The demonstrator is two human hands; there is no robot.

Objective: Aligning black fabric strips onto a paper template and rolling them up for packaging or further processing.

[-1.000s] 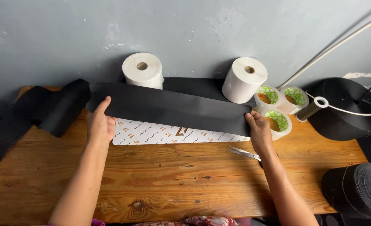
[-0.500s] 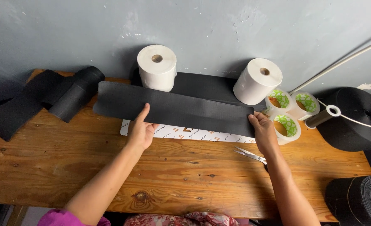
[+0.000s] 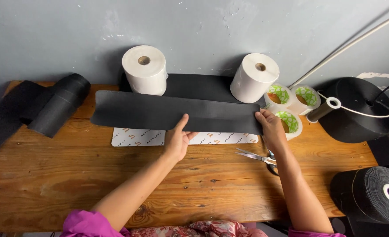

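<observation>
Two white paper rolls (image 3: pixel 145 69) stand upright at the back of the wooden table (image 3: pixel 71 184) against the grey wall, one left of centre and the other (image 3: pixel 255 77) to the right, with a dark sheet lying flat between and behind them. In front of them a long black fabric strip (image 3: pixel 159 112) lies across the table, its near edge overlapping a white printed sheet (image 3: pixel 135 137) that shows beneath it. The left hand (image 3: pixel 177 141) rests flat on the strip's near edge around its middle, fingers spread and pressing down, thumb off to the side. The right hand (image 3: pixel 271 128) holds the strip's right end, fingers curled over the edge; whether it pinches the fabric or only presses on it cannot be told. Just beside that hand sit three rolls of clear tape with green-patterned cores (image 3: pixel 291 103), clustered and touching. Scissors (image 3: pixel 256 157) lie on the bare wood near the right wrist, partly hidden by the forearm. Rolled black fabric (image 3: pixel 56 105) lies at the left end of the table, well apart from the hands. A large black spool (image 3: pixel 357 109) stands at the far right, with a second spool of black webbing (image 3: pixel 376 193) nearer, off the table's right edge.
</observation>
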